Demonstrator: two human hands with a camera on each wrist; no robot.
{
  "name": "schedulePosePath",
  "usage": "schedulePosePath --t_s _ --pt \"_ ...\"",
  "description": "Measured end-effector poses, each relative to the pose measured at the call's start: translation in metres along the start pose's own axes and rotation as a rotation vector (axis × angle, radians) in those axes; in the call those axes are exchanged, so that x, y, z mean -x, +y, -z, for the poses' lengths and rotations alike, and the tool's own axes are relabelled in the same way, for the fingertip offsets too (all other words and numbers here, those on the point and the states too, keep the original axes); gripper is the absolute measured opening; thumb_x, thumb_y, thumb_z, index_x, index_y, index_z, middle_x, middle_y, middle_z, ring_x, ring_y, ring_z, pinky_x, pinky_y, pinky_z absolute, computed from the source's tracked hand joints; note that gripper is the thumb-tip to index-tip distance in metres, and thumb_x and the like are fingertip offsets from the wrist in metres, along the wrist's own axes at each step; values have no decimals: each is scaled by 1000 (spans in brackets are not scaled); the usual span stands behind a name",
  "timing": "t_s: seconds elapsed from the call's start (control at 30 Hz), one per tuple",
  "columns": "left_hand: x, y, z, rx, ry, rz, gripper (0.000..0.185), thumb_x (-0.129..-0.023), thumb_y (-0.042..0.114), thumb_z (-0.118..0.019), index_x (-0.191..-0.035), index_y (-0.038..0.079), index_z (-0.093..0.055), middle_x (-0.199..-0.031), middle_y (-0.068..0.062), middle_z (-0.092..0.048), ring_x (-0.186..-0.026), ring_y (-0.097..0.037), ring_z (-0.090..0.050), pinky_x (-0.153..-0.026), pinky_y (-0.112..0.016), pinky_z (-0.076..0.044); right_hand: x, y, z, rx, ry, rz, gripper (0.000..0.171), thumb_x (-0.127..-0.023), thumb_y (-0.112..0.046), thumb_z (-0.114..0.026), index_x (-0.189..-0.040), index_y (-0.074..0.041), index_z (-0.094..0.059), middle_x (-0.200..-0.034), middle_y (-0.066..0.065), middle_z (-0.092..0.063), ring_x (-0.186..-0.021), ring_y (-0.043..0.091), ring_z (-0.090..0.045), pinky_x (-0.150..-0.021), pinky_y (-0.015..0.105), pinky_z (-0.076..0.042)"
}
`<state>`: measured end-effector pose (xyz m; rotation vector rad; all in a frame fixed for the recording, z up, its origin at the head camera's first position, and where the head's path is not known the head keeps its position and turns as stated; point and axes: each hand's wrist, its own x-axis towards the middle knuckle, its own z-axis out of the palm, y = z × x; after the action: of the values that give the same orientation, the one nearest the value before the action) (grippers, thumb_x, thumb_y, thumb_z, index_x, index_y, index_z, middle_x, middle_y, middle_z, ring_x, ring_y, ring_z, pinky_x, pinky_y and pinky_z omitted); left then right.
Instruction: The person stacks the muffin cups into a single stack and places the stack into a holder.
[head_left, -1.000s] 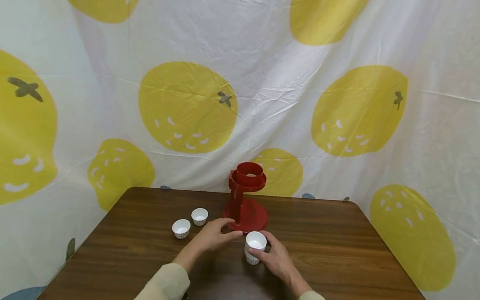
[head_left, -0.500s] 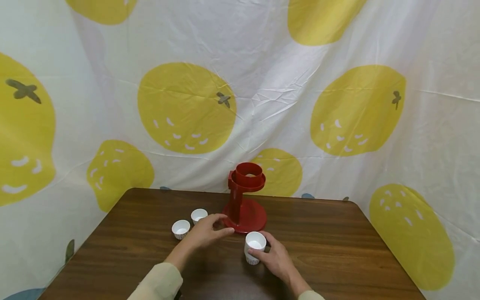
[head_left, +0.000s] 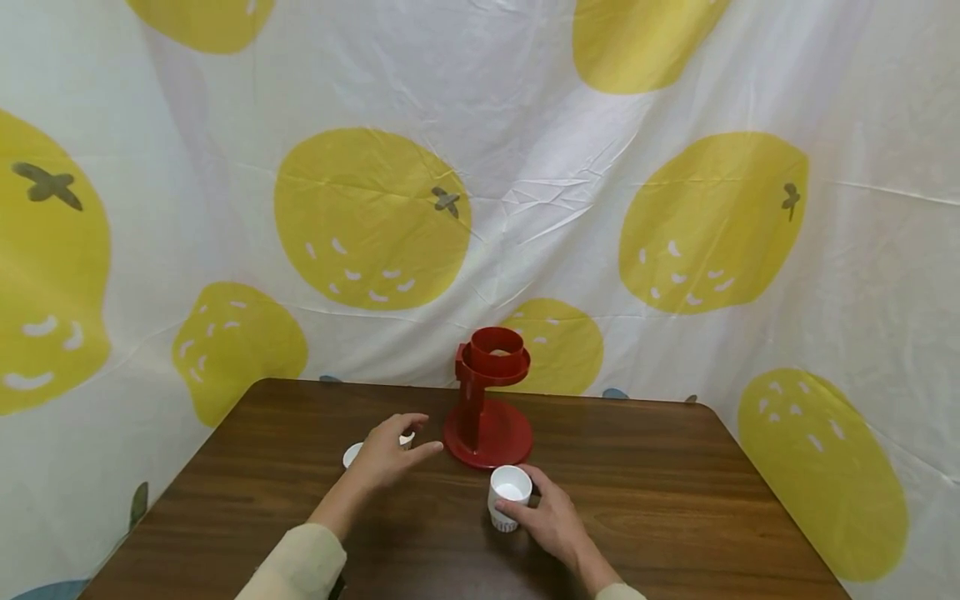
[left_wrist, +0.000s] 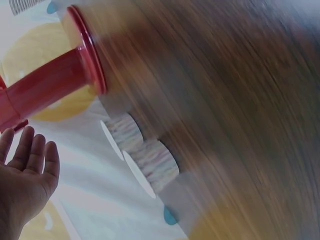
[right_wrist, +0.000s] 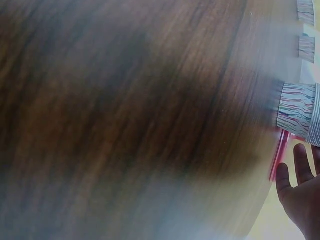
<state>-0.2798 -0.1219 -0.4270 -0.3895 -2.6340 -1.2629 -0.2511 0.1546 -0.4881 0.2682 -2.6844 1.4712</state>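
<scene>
White paper cup (head_left: 509, 497) nearest, upright on brown wood surface (head_left: 675, 500), just in front of red stand (head_left: 487, 400). Right hand (head_left: 551, 521) beside it, fingers curled loosely round cup wall. Advice: keep grip light, wall likely thin, crushes easily. Left hand (head_left: 386, 454) farther out, fingers spread, holding nothing, above two small white cups (left_wrist: 140, 155) standing side by side. Advice: lower over one rim only, avoid knocking neighbour. Lemon-print cloth (head_left: 480, 167) behind.
</scene>
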Motion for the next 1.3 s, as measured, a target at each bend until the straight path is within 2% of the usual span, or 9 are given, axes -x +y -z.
schedulePosePath --t_s 0.37,0.6,0.97,1.3 --pt "0 -17 21 -71 83 -9 58 -85 33 -78 -130 0 -61 -127 -19 -61 -120 -37 -54 -102 -52 -40 1 1 0 6 -3 -17 67 -77 -41 -84 -132 -11 -58 -121 9 -64 -110 26 -58 -92 48 -45" --pt "2 -30 34 -107 112 -18 59 -87 33 -77 -132 -2 -58 -127 -22 -60 -119 -41 -53 -99 -55 -41 1 2 0 8 4 -3 66 -77 -40 -84 -131 -11 -59 -119 8 -65 -109 25 -59 -91 46 -45" --pt "6 -56 51 -106 121 103 68 -89 36 -74 -138 -4 -51 -133 -26 -55 -124 -43 -49 -102 -56 -39 2 1 0 26 14 10 66 -77 -41 -84 -130 -11 -59 -118 8 -66 -107 25 -59 -90 46 -45" --pt "13 -77 54 -154 66 152 77 -87 39 -75 -138 -10 -46 -130 -33 -53 -122 -48 -49 -100 -58 -40 2 0 -1 20 10 24 64 -77 -39 -85 -129 -11 -60 -116 6 -66 -105 24 -59 -90 45 -45"
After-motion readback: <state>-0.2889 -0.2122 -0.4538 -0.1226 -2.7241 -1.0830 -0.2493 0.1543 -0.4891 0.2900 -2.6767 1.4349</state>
